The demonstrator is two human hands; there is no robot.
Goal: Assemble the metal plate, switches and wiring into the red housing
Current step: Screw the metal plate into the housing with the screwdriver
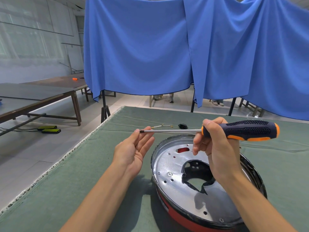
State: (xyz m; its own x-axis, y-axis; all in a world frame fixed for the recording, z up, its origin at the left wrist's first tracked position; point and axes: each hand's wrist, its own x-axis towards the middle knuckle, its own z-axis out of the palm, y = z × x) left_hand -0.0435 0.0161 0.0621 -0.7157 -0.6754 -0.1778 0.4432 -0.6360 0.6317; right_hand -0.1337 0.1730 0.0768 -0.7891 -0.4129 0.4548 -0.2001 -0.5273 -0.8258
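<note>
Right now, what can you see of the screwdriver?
The screwdriver has a dark blue, dimpled handle with orange trim and a slim bare-metal shaft with a dark tip. It is held roughly level above the red housing. The right hand grips the handle's front end; the open left hand touches the tip with its fingertips.

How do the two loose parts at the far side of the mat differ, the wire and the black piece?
The short wire is thin, pale and curved with gold-coloured terminals at both ends; the black socket part is small, dark and blocky. The wire lies left of the black part. Both rest untouched on the green mat beyond the red housing.
</note>
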